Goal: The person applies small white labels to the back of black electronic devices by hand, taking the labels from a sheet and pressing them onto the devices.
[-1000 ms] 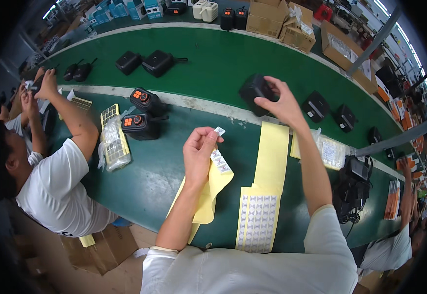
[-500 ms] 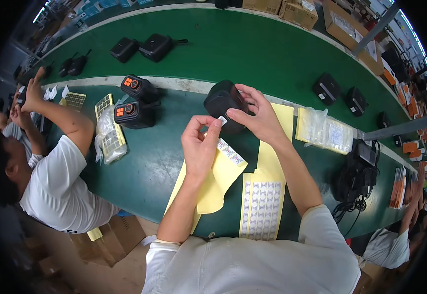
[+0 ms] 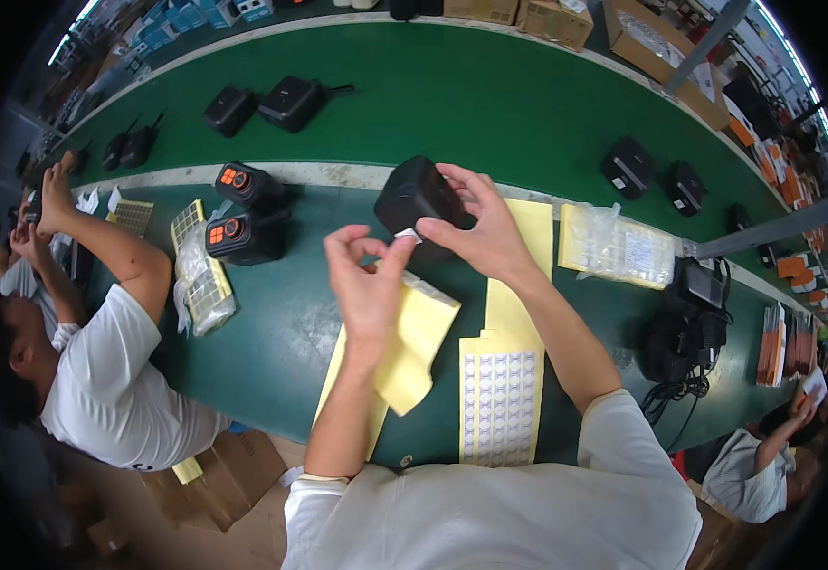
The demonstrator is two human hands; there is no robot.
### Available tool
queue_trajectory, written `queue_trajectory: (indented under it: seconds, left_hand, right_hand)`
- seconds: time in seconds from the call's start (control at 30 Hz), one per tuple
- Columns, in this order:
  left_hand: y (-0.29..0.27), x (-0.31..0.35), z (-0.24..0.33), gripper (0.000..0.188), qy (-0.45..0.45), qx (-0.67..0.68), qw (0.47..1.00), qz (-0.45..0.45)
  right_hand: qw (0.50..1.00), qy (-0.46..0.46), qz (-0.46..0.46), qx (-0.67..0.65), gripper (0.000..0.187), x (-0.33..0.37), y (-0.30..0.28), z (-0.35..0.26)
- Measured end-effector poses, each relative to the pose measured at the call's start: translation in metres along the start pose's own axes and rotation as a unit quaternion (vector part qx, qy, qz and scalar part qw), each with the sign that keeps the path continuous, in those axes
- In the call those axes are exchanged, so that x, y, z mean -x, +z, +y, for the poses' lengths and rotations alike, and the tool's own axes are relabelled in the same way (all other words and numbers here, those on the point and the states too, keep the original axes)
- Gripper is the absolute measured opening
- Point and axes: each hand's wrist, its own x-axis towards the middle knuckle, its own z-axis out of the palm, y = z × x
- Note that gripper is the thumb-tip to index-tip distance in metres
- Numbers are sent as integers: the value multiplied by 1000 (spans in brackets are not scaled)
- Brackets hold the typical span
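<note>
My right hand point(image 3: 478, 226) grips a black boxy device point(image 3: 416, 198) with rounded corners, holding it tilted above the bench. A small white label point(image 3: 408, 235) sits at the device's lower edge, with the tip of my left thumb against it. My left hand point(image 3: 366, 285) has its index finger lifted away from the thumb. Beneath that hand is a bent yellow backing sheet point(image 3: 416, 356); whether the lower fingers touch it is hidden. A sheet of small white printed labels point(image 3: 499, 404) lies to the right, on the bench near me.
Two black devices with orange buttons point(image 3: 246, 237) stand at left beside a plastic-wrapped label sheet point(image 3: 209, 294). Right of my arm are a bagged sheet pack point(image 3: 618, 249) and black cabled gear point(image 3: 685, 332). Black cases point(image 3: 292, 103) rest on the green belt point(image 3: 452, 95). A co-worker point(image 3: 114, 370) sits left.
My left index finger has come away from the thumb, which now touches the label at the device's edge. My right hand keeps its grip on the device. The whole view has shifted slightly.
</note>
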Motion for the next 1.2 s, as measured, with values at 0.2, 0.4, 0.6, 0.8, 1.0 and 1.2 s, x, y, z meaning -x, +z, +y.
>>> queue_trajectory:
  seconds: [0.2, 0.4, 0.6, 0.8, 1.0, 1.2]
  left_hand:
    - [-20, -17, -17, 16, -17, 56, 998, 27]
    - [-16, -13, -19, 14, 75, 21, 995, 63]
    - [-24, -11, -19, 16, 83, 19, 991, 104]
    - [-19, -7, -10, 18, 99, 58, 992, 51]
    - [-28, -15, -14, 16, -37, 120, 976, -177]
    - [-25, -13, -13, 17, -18, 104, 981, -162]
  right_hand:
    - [983, -21, 9, 184, 77, -54, -20, -10]
    - [928, -32, 52, 367, 79, -130, -49, 51]
    - [977, -146, 3, 152, 63, -58, -6, 29]
    - [972, 44, -203, -111, 35, 20, 25, 10]
    - [985, 78, -142, -60, 27, 14, 9, 10]
    - [987, 75, -126, -72, 30, 12, 7, 15]
